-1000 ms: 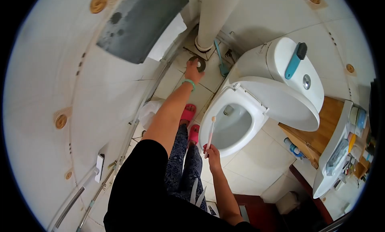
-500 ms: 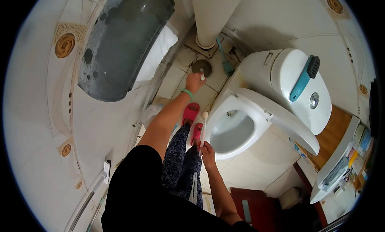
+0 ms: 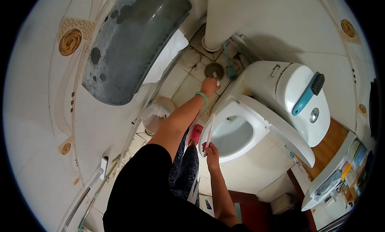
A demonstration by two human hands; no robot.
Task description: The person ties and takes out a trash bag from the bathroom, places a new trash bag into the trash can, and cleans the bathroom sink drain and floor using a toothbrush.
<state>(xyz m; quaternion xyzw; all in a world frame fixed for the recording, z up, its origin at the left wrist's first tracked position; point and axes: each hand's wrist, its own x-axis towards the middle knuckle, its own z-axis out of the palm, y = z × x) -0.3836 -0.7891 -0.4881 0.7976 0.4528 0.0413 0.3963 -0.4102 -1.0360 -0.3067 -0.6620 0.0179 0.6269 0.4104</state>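
Note:
My left hand (image 3: 210, 86), with a green band at its wrist, reaches down past the toilet's front left side. Its fingers are closed on the pale handle end of what looks like a plunger (image 3: 209, 70), whose dark round cup is near the floor tiles. Beside the toilet bowl (image 3: 236, 151), my right hand (image 3: 211, 150) is closed around a long, slim pale stick (image 3: 209, 133). The stick points up and away, its rounded cream tip close to the bowl's left rim. The toilet seat and lid are raised.
A turquoise brush (image 3: 305, 96) lies on the toilet tank (image 3: 276, 77). Another turquoise long-handled tool (image 3: 230, 71) stands by the wall pipe (image 3: 224, 19). A grey wall-mounted shield (image 3: 136, 43) and a lined bin (image 3: 154, 119) are at left. Shelves with toiletries (image 3: 341, 176) stand at right.
The view has shifted, so most things sit a little further right. My left hand and the plunger have moved slightly right, nearer the toilet. The stick in my right hand tilts a bit more.

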